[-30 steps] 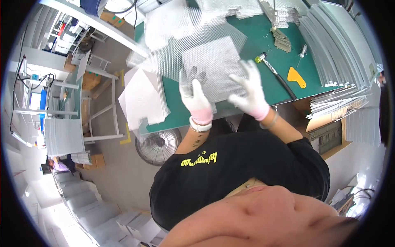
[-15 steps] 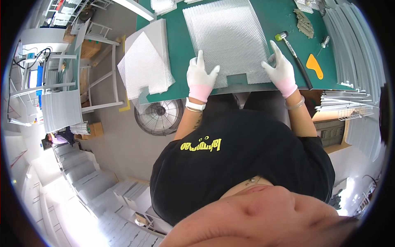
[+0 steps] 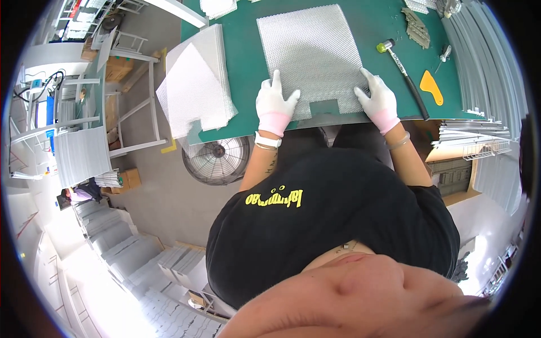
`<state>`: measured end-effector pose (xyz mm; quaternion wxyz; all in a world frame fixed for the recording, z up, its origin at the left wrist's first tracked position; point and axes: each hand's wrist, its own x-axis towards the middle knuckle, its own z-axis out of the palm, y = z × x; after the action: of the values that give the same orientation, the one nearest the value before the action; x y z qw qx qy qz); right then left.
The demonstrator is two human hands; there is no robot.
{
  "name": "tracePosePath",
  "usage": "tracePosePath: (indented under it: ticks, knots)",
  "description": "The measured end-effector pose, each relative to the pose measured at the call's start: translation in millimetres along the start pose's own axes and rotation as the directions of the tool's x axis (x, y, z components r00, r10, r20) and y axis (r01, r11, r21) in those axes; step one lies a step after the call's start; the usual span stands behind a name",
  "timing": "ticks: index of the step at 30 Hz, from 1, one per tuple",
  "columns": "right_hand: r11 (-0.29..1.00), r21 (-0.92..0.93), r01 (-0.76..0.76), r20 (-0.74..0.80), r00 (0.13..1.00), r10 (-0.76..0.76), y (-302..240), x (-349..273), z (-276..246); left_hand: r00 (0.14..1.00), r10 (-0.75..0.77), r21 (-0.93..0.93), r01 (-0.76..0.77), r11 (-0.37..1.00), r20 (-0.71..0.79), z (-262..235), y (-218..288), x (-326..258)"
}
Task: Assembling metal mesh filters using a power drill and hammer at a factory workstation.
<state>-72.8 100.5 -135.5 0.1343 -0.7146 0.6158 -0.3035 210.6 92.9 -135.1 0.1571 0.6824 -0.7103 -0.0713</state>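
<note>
A silvery mesh sheet (image 3: 310,50) with a rectangular notch in its near edge lies in front of me on the green tabletop. My left hand (image 3: 276,104), in a white glove with a pink cuff, is at its near left edge, thumb and fingers apart. At the near right edge is my right hand (image 3: 376,101), gloved the same way, its fingers stretched along the side and thumb spread over the mesh. Neither hand is closed around the sheet. Whether more sheets lie beneath it, I cannot tell.
Left on the green table (image 3: 242,67) is a pile of mesh sheets (image 3: 197,84). To the right lie a mallet (image 3: 407,76) with a green face, a yellow scraper (image 3: 431,87) and a screwdriver (image 3: 445,53). A floor fan (image 3: 217,158) stands below the table's left edge.
The mesh sheet has dropped lower and looks smaller, now lying flat on the table. My right hand has moved slightly left and in against its edge; my left hand has barely moved.
</note>
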Motion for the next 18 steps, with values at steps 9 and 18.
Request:
tracePosePath:
  ticks: [9, 18]
  knots:
    - [1.0, -0.021, -0.012, 0.081, 0.997, 0.013, -1.6, 3.7, -5.1, 1.0, -0.011, -0.022, 0.011, 1.0, 0.014, -1.0, 0.5, 4.0]
    - [0.984, -0.175, -0.036, -0.203, 0.979, 0.0, 85.9, 138.8, -58.5, 0.98, 0.198, 0.023, -0.199, 0.98, 0.024, -5.0, -18.8, 23.2]
